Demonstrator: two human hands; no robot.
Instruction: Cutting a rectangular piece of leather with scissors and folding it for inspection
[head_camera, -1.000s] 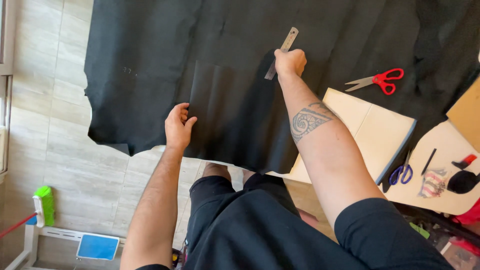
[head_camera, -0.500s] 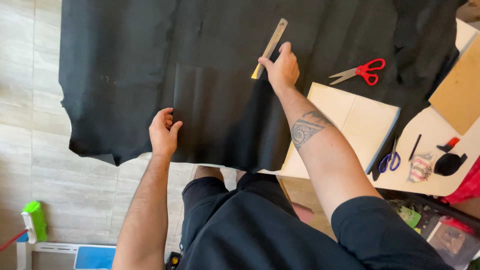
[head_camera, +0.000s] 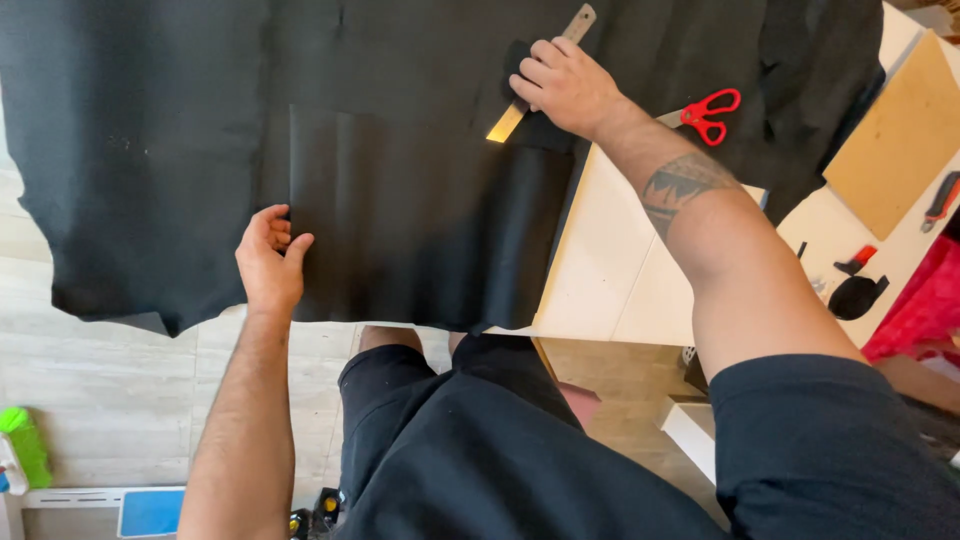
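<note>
Standing over the counter (head_camera: 610, 270), the person has a big sheet of black fabric (head_camera: 180, 150) spread out so it covers most of the surface and hangs off the near and left edges. On top of it lies a smaller, darker rectangular panel (head_camera: 420, 230), with faint lengthwise creases, running down to the near edge.

The left hand (head_camera: 270, 262) is at the left edge of that panel, near the bottom. Its fingers (head_camera: 276, 232) are curled and look to be pinching the panel's edge between thumb and fingertips. The right hand (head_camera: 563, 85) is farther away and to the right, laid flat-ish over a metal ruler (head_camera: 535, 82) that sits diagonally on the fabric. Those fingers are held close together and press down on the ruler and on a small dark flap next to it. The ruler's far end sticks out past the hand, the near end pokes out below it.

Right of the ruler hand there's a pair of red-handled scissors (head_camera: 708, 112) lying on the fabric, just beyond the forearm. Farther right, a tan cardboard piece (head_camera: 900, 135) rests on the bare counter, with a red-and-black tool (head_camera: 942, 198) at the edge of view and a small black object (head_camera: 855, 296) nearer. No containers I can make out, apart from something green (head_camera: 22, 440) and a blue thing (head_camera: 150, 510) on the floor, near left.
</note>
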